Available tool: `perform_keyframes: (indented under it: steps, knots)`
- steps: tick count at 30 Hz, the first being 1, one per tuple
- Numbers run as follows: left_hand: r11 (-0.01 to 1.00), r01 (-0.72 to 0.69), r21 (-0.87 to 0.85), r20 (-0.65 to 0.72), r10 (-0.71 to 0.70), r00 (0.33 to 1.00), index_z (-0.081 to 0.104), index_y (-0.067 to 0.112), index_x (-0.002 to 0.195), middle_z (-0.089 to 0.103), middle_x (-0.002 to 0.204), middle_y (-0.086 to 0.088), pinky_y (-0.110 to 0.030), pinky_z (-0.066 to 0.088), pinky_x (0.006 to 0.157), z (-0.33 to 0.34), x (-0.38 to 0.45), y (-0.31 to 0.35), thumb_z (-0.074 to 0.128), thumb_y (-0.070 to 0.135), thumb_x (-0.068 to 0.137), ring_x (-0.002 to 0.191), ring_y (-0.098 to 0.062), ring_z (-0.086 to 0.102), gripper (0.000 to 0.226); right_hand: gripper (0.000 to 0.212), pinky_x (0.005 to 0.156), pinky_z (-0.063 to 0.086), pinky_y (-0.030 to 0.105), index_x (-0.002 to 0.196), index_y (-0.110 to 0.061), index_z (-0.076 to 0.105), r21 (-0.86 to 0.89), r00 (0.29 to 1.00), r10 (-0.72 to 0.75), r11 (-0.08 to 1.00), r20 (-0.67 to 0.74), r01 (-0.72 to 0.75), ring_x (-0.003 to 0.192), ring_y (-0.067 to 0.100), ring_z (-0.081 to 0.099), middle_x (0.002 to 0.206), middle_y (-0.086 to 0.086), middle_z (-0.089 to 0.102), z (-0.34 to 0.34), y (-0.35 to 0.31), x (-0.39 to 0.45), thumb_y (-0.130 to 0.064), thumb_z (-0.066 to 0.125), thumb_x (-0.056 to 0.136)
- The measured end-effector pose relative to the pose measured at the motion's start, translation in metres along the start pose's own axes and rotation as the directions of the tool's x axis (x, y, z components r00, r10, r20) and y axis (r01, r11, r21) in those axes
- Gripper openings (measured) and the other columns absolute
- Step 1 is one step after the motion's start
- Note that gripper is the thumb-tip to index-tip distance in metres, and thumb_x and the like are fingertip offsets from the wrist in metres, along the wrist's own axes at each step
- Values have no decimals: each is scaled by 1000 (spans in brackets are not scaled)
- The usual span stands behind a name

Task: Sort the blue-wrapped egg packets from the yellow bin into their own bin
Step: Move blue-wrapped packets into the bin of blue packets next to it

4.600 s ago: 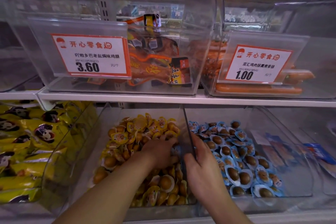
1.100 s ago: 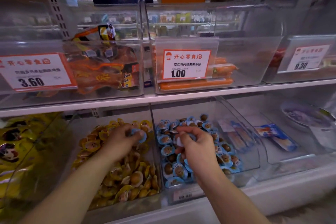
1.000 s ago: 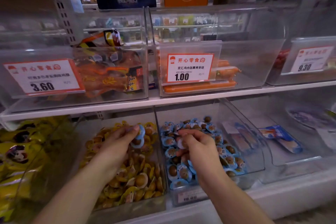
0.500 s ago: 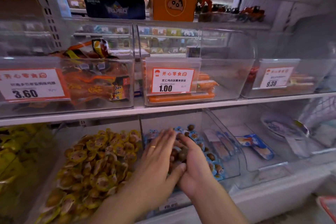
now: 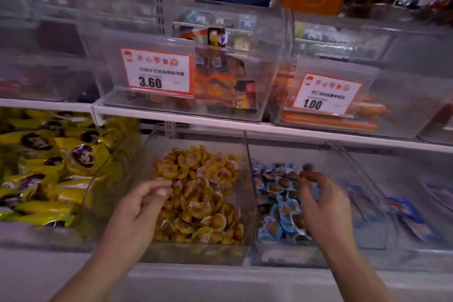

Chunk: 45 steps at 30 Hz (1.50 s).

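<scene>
Hovering over the left edge of the yellow bin (image 5: 241, 193), the left hand (image 5: 137, 206) has its fingers loosely curled with thumb and fingertips close together; the blur makes it impossible to tell whether it pinches anything. The yellow packets (image 5: 201, 193) fill that clear bin in a heap, and no blue wrapper shows plainly among them. Just right of it, sharing a clear wall, stands the blue bin (image 5: 343, 252), where the blue packets (image 5: 277, 203) lie piled, each with a brown egg showing through. The right hand (image 5: 323, 206) is raised over this pile, fingers curled, its fingertips (image 5: 306, 176) drawn together near the back of the heap; a small dark shape sits just above them, but motion blur hides whether it is pinched or lies in the bin, so its grip cannot be told. Farther right, another clear bin holds a few flat blue-and-white packs (image 5: 411, 218). To the far left lie large yellow bags (image 5: 49, 174) with a cartoon face. On the shelf (image 5: 220, 121) above, clear bins carry price tags: one reads 3.60 (image 5: 155, 71) in front of orange snack packs, the other 1.00 (image 5: 326, 93) in front of sausages (image 5: 331, 122).
</scene>
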<state>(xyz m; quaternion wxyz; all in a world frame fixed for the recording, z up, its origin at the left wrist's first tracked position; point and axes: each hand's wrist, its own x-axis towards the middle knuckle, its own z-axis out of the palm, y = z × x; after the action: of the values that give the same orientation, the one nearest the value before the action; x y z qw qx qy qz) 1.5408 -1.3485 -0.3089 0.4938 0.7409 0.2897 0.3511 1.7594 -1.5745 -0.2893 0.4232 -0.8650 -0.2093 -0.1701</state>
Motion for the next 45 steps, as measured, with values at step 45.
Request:
perform_keyframes:
  steps: [45]
  knots:
    - [896, -81, 437, 278, -49, 959, 27, 45, 145, 16, 156, 18, -27, 28, 113, -3, 28, -21, 47, 47, 92, 141, -10, 28, 56, 45, 102, 42, 35, 143, -11, 47, -379, 700, 277, 925, 659, -9, 126, 35, 52, 140, 20, 53, 195, -96, 54, -32, 44, 102]
